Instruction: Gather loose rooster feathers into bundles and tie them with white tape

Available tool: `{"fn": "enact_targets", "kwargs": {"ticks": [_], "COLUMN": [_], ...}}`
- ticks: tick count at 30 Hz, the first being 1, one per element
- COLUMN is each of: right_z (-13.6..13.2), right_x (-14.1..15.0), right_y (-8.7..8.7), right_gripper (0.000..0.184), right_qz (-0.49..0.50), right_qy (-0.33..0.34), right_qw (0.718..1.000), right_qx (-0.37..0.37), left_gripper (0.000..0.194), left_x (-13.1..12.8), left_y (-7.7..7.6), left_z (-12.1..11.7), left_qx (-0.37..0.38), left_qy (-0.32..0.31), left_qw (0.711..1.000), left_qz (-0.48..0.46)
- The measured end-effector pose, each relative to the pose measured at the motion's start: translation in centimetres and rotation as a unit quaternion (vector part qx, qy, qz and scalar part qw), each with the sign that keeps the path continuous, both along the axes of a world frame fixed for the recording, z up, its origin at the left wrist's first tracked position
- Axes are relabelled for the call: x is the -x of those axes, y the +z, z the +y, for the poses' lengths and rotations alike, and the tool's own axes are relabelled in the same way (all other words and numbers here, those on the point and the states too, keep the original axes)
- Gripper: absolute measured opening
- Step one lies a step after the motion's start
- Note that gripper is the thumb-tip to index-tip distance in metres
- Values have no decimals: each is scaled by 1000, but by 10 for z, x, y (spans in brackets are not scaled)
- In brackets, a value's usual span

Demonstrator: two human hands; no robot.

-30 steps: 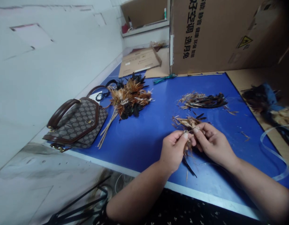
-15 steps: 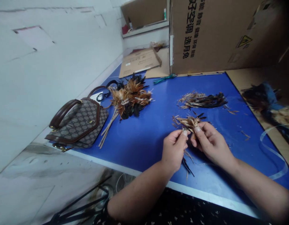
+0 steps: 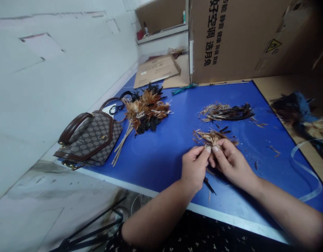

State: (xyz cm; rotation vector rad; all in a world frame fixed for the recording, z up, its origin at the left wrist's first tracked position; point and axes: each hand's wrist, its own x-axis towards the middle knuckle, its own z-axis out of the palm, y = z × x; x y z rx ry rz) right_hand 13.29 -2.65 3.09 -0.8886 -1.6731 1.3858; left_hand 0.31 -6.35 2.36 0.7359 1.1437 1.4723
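Observation:
Over the blue table, my left hand (image 3: 195, 167) is closed in a pinch, thumb on top, with dark feathers (image 3: 210, 186) sticking out below it. My right hand (image 3: 231, 161) is closed right beside it, pinching a tuft of tan feathers (image 3: 215, 140). The thumbs nearly touch, and the fingers hide the exact point of grip. Just beyond the fingertips lie loose brown feathers (image 3: 203, 134). Farther back sits a pile of dark feathers (image 3: 229, 112) with pale quills.
At left a patterned handbag (image 3: 92, 138) stands near the table edge. Beside it are feather bundles (image 3: 147, 110) on sticks. Flat cardboard (image 3: 156, 71) and a large carton (image 3: 237, 42) are at the back. A clear strip (image 3: 305, 168) curls at right.
My right hand has moved slightly left, bringing its thumb against the left fingertips. The dark feathers below my left hand look bunched closer together. The camera view has shifted a little.

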Motion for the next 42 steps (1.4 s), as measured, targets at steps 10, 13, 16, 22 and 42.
{"fn": "enact_targets", "kwargs": {"ticks": [10, 13, 16, 22, 42], "right_z": [-2, -2, -2, 0, 7], "right_x": [3, 3, 3, -1, -11], "right_y": [7, 6, 4, 3, 4], "right_gripper": [34, 33, 32, 33, 41], "right_qz": [2, -3, -4, -9, 21], "right_qy": [-2, -1, 7, -1, 73], "right_qw": [1000, 1000, 1000, 999, 982], "right_qx": [23, 23, 29, 38, 172], "left_gripper": [41, 39, 38, 37, 24], "left_x": [-1, -1, -1, 4, 7], "left_y": [-3, 0, 1, 1, -5], "left_z": [1, 0, 0, 3, 0], "left_qx": [-10, -13, -8, 1, -21], "left_qy": [4, -12, -14, 45, 0], "left_qw": [999, 999, 998, 996, 999], "left_qz": [-45, -51, -54, -82, -39]}}
